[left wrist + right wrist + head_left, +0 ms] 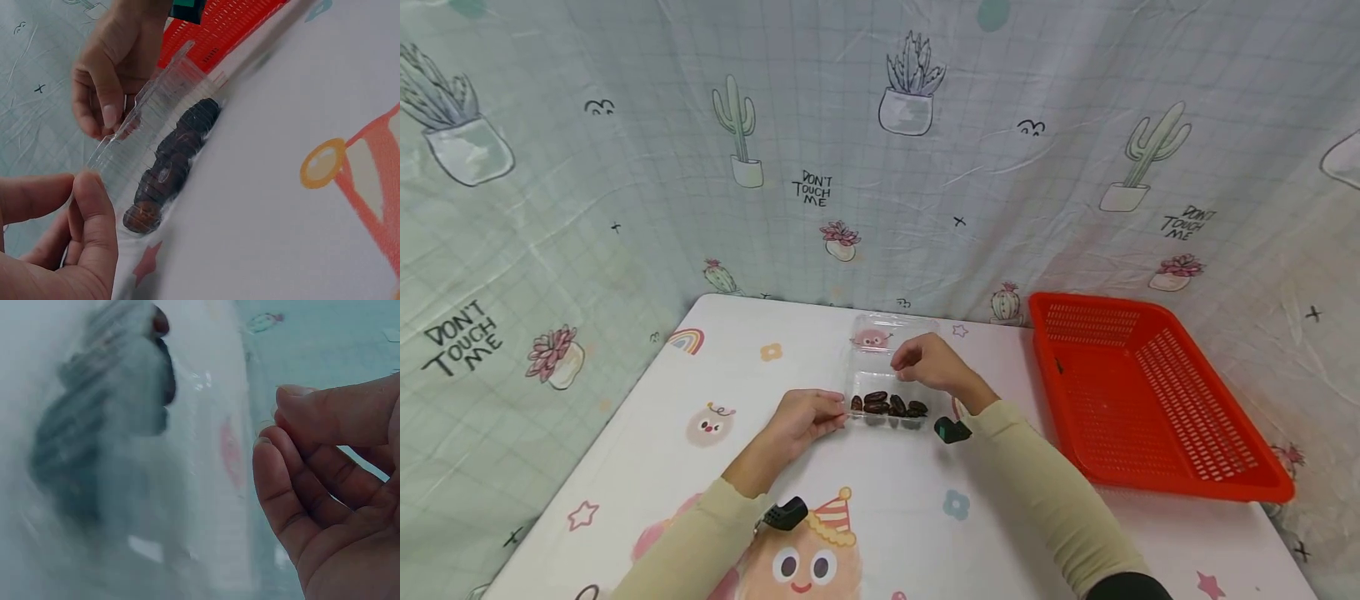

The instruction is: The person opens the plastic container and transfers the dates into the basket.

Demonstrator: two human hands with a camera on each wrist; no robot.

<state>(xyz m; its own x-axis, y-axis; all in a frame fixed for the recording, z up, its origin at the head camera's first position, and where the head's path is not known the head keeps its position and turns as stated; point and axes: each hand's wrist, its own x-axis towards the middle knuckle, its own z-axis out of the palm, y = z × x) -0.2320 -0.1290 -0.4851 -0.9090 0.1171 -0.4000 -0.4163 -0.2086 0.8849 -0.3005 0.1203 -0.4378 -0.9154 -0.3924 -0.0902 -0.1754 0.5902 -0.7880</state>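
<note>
A clear plastic clamshell box (887, 422) lies on the table with its lid (895, 321) folded back away from me. Several dark brown wrinkled dates (876, 402) sit along its near side, also visible through the wall as dates (169, 169) in the left wrist view. My left hand (808, 419) pinches the box's left edge between thumb and fingers. Over the right part of the box hovers my right hand (931, 364), its fingers loosely curled toward the thumb. Between those fingertips (269, 447) no date shows in the right wrist view.
A red plastic basket (1138, 417) with slotted walls stands at the table's right side. Behind the white patterned table (610, 467) hangs a curtain (850, 108) printed with cacti. The basket holds a tiny dark speck near its left wall.
</note>
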